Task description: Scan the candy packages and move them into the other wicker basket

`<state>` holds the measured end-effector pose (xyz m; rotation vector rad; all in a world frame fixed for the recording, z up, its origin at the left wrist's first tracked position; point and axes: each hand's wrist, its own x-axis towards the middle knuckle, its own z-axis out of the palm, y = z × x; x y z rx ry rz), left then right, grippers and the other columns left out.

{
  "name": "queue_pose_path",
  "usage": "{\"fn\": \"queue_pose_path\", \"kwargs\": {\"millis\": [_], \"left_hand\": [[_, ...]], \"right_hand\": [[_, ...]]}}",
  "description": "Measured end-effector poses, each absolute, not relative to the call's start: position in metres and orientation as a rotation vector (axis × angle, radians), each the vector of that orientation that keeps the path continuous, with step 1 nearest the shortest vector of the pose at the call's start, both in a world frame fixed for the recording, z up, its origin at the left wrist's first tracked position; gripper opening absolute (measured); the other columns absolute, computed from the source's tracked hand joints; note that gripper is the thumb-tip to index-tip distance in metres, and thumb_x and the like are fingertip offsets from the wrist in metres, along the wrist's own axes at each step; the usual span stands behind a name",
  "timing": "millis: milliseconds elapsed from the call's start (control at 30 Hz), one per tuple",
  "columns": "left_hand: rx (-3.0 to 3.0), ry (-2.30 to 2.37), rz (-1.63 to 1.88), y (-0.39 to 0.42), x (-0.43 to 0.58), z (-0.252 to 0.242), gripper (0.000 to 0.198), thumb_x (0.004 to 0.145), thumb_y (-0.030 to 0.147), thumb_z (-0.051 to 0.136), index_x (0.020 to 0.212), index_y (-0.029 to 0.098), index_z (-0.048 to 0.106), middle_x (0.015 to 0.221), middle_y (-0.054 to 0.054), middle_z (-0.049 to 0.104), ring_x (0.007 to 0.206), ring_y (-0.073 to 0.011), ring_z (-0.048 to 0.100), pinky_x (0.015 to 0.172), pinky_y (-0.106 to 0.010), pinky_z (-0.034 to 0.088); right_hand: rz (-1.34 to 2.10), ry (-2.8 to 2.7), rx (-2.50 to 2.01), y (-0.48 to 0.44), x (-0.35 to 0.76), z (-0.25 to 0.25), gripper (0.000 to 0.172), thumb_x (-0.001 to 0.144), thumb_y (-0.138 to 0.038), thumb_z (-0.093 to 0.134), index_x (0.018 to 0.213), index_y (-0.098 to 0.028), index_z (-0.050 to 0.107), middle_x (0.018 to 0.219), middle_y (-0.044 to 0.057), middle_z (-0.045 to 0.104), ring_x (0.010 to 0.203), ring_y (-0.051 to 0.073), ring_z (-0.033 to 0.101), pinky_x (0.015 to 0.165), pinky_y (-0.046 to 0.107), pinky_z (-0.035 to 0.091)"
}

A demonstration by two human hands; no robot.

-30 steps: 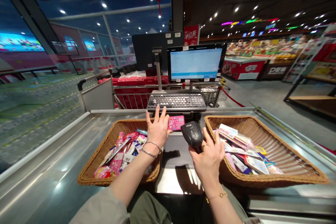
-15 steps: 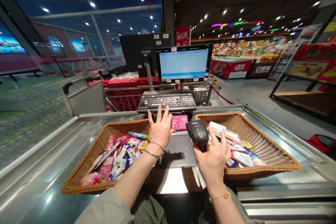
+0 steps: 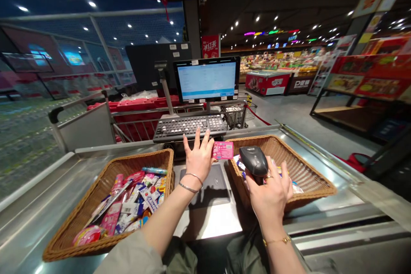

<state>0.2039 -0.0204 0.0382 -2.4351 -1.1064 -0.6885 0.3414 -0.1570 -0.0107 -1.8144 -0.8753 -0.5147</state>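
Observation:
My left hand holds a small pink packet up between thumb and palm, its other fingers stretched toward the keyboard. My right hand is wrapped round the handle of a black barcode scanner, whose head points at the pink packet. Both hands hover over the steel checkout counter, between two wicker baskets. The left basket is full of colourful small packets. The right basket holds a few packets, mostly hidden behind my right hand.
A till screen glows behind the keyboard, with a second monitor's dark back beside it. Red crates in wire trolleys stand beyond the counter. Shop shelves and a freezer lie to the right.
The view has swung to the right, so the baskets and till sit further left. Both hands keep their grip, packet and scanner staying close together.

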Motion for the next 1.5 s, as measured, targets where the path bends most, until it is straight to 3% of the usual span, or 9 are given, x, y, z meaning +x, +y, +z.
{"fn": "queue_pose_path", "kwargs": {"millis": [133,300,667,833,967,1500], "left_hand": [[-2.456,-1.061,-0.707,-0.020,0.218,0.036,0.056,0.081,0.036,0.071,0.133,0.029,0.054,0.158,-0.003,0.031,0.150,-0.0329,0.012,0.114,-0.074,-0.003],[-2.479,-1.009,-0.722,-0.019,0.237,0.032,0.052,0.083,0.031,0.067,0.134,0.031,0.054,0.158,-0.003,0.031,0.150,-0.0328,0.013,0.114,-0.074,-0.003],[-2.568,-0.872,-0.661,-0.011,0.276,0.021,0.051,0.087,0.028,0.061,0.136,0.036,0.052,0.159,0.000,0.030,0.150,-0.0333,0.013,0.114,-0.075,0.000],[-2.631,-0.776,-0.641,-0.012,0.302,0.016,0.055,0.091,0.031,0.055,0.144,0.038,0.041,0.159,0.000,0.030,0.150,-0.0321,0.011,0.113,-0.075,0.001],[-2.648,-0.819,-0.664,-0.014,0.318,0.009,0.061,0.094,0.037,0.050,0.151,0.034,0.029,0.159,-0.003,0.028,0.150,-0.0305,0.012,0.115,-0.073,0.004],[-2.613,-1.058,-0.665,-0.029,0.283,0.019,0.065,0.092,0.052,0.049,0.149,0.023,0.037,0.159,-0.008,0.028,0.150,-0.0324,0.016,0.115,-0.072,0.003]], "right_hand": [[-0.505,-0.821,-1.830,-0.163,0.354,-0.012,0.057,0.081,-0.055,0.057,0.120,-0.014,0.064,0.131,0.016,0.061,0.138,0.038,0.036,0.109,0.058,0.020],[-0.506,-0.719,-1.856,-0.169,0.369,-0.013,0.051,0.081,-0.057,0.055,0.111,-0.017,0.069,0.131,0.014,0.062,0.138,0.037,0.037,0.109,0.058,0.021],[-0.471,-0.500,-1.878,-0.175,0.394,-0.012,0.064,0.076,-0.060,0.060,0.118,-0.011,0.066,0.126,0.018,0.064,0.135,0.039,0.041,0.110,0.057,0.024],[-0.453,-0.438,-1.884,-0.175,0.404,-0.014,0.060,0.074,-0.061,0.061,0.106,-0.012,0.070,0.122,0.020,0.066,0.135,0.039,0.042,0.109,0.060,0.024],[-0.432,-0.418,-1.886,-0.175,0.407,-0.014,0.062,0.073,-0.063,0.061,0.106,-0.012,0.070,0.121,0.022,0.065,0.135,0.039,0.041,0.108,0.061,0.025],[-0.459,-0.477,-1.879,-0.171,0.398,-0.014,0.055,0.075,-0.054,0.064,0.111,-0.012,0.069,0.124,0.020,0.065,0.134,0.039,0.042,0.108,0.061,0.024]]}}
